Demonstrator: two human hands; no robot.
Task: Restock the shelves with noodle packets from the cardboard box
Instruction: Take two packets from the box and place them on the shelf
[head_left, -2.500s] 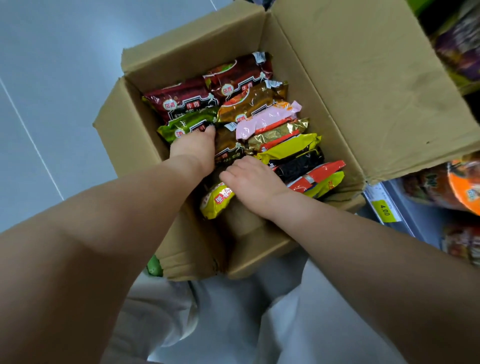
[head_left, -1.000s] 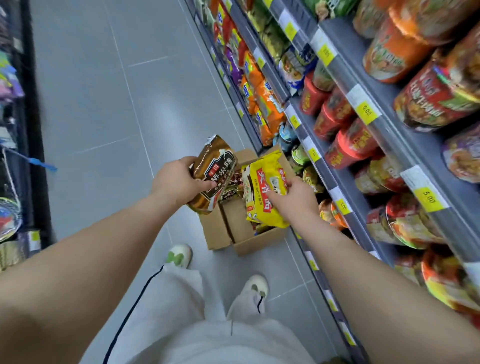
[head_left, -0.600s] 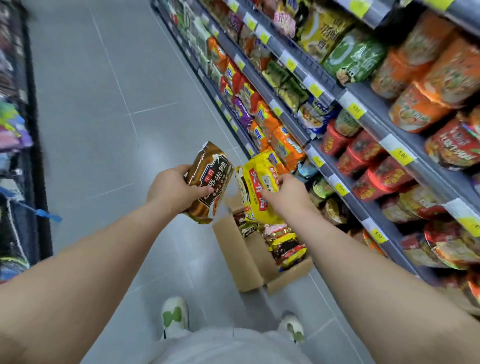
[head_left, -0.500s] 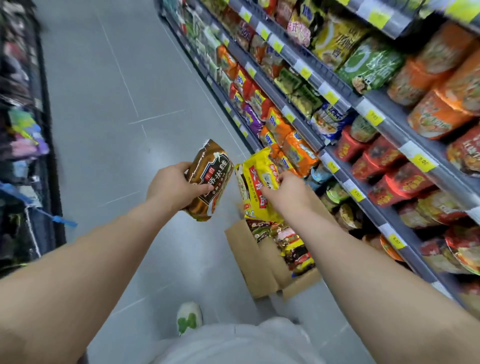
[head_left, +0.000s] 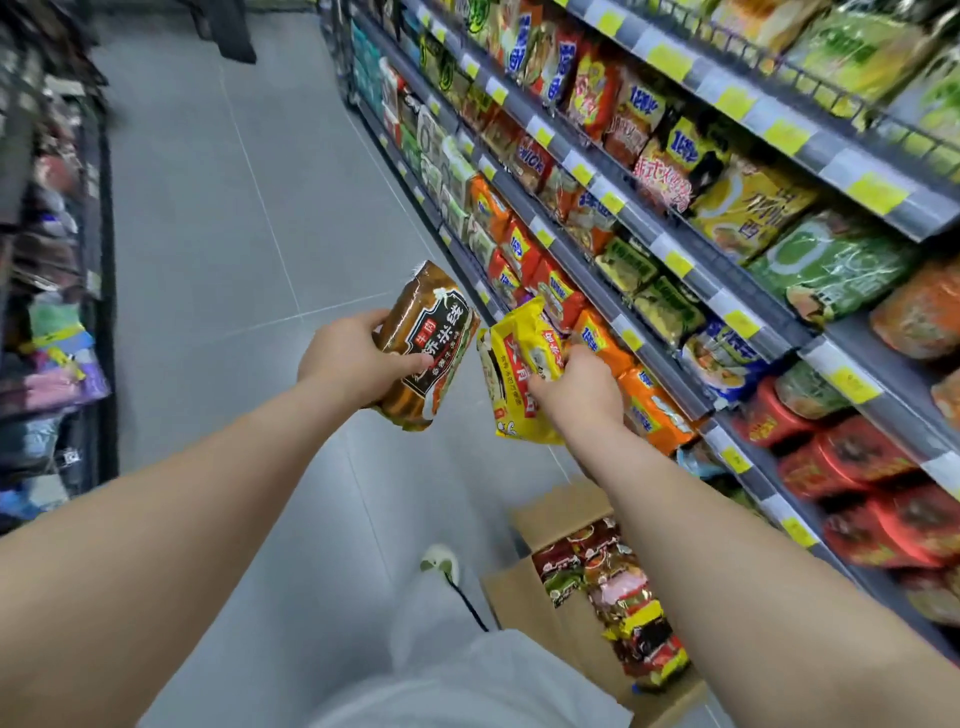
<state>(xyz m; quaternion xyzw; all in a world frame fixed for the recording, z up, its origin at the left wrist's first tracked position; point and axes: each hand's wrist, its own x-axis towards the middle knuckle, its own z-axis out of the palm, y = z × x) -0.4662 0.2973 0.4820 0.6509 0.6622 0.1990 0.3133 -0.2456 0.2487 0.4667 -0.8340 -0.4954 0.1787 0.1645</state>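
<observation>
Grey tiled floor (head_left: 218, 218) runs wide and open down the aisle, racks on both sides. Left hand (head_left: 353, 358) is out over that open floor, grip clamped on a brown noodle packet (head_left: 426, 345), held tilted, thumb across its face. Right hand (head_left: 576, 387) is just beside it, grip closed on a yellow noodle packet (head_left: 519, 374), top edge close to the orange packets (head_left: 597, 338) on a lower shelf. The two packets are near each other, a narrow gap between them. Shelves (head_left: 691, 291) on the right are packed, yellow price tags (head_left: 678, 263) lining every front edge. Down by the person's feet, the cardboard box (head_left: 524, 597) sits open on the floor right against the shelf base, mixed packets filling it. One white shoe (head_left: 441, 561) shows just left of the box. Plenty of clear floor to the left.
</observation>
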